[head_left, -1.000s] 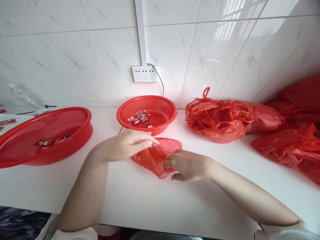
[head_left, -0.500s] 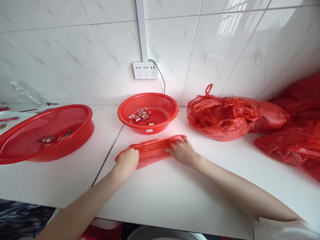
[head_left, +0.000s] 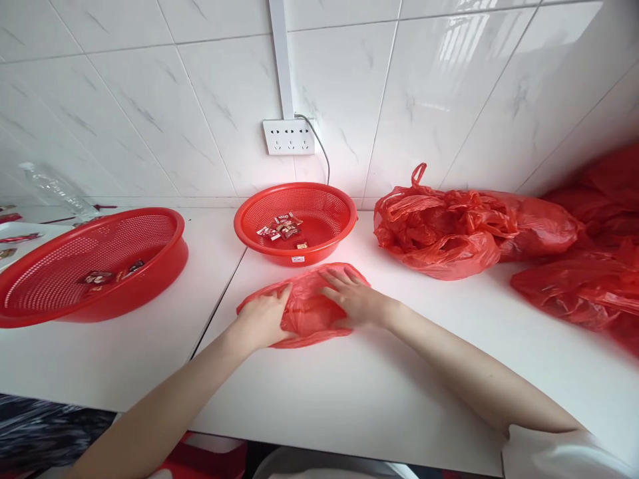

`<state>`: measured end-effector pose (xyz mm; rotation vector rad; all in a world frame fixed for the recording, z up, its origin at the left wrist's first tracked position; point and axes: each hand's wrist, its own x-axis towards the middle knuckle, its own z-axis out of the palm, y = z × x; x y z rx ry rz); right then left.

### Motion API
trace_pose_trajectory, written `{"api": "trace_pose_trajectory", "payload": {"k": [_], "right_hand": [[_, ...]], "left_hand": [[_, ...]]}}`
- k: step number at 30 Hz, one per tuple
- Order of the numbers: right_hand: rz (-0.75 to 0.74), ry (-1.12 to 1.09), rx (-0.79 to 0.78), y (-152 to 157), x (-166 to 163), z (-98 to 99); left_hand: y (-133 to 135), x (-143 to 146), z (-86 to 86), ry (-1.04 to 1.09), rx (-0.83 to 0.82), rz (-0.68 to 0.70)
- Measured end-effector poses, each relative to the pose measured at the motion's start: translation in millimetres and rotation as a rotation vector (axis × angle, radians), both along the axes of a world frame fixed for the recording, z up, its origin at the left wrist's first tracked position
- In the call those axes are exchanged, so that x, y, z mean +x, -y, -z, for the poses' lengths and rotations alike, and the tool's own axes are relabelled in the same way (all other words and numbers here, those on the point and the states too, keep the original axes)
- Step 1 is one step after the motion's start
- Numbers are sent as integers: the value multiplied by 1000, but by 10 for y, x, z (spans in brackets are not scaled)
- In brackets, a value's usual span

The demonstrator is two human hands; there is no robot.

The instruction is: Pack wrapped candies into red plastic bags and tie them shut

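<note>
A red plastic bag point(head_left: 305, 313) lies on the white table with its mouth spread wide and its inside facing up. On its left side, my left hand point(head_left: 264, 318) reaches into the opening with thumb and fingers apart. My right hand point(head_left: 357, 299) rests at the bag's right side, fingers spread over the inner surface. Just behind the bag stands a red perforated basket point(head_left: 327, 249), holding several small wrapped snacks point(head_left: 287, 229) toward its left and a small tan packet point(head_left: 302, 246) near its front.
At left is a larger red basket point(head_left: 150, 286) with a few wrapped pieces in it. Bulging red plastic bags point(head_left: 449, 233) crowd the right side. A clear plastic bottle point(head_left: 57, 193) lies at the back left. A power socket point(head_left: 288, 138) is on the tiled wall.
The bag has gone from a narrow, stretched fold to an opened mouth. Both hands have loosened from gripping its edges, and their fingers now spread inside it.
</note>
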<state>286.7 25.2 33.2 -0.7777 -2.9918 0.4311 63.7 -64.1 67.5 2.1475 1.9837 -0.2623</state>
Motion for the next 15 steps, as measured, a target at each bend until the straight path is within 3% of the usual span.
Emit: {"api": "trace_pose_trajectory", "payload": {"k": [4,7,12,15], "right_hand": [[43,130,-274,-183,155,111],[51,127,-323,-218,193,50],[72,-26,-373,-208,209,-374],[92,-161,-352,-224,214,-721]], "left_hand": [[-18,-120,-84,263,-57,-10],[-86,-147,-133,394,-16,7],[-291,-207,-213,782,319,-354],[-502,-392,-215,921,368,-619]]}}
